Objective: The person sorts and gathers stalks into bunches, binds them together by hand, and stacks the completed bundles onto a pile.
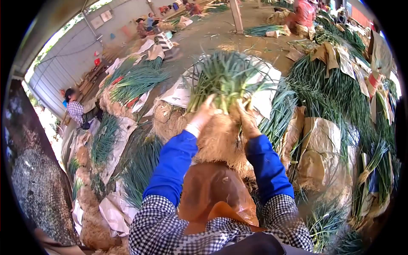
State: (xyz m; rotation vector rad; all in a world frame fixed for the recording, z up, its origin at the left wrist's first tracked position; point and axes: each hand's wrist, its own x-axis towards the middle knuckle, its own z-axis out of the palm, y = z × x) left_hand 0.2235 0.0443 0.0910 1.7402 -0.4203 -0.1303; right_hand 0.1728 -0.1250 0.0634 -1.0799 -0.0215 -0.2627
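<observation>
Straight ahead lies a bundle of green-leaved plants [225,76], its leaves fanned away from me and its shaggy tan roots [219,138] hanging toward me. My left hand [205,112] is closed around the left side of the pale stems. On the right side, my right hand [247,119] grips the same bundle at the stem bases, its fingers partly hidden by the plants. White sacking [180,91] lies under and behind the leaves. An orange-brown plastic apron [212,191] covers my lap below the roots.
More green bundles [138,80] lie at left, and a large heap [316,85] spreads along the right. A brown paper wrap [321,148] stands at near right. One person [75,108] sits at left, another in red [304,15] at back right. A post [236,17] rises behind.
</observation>
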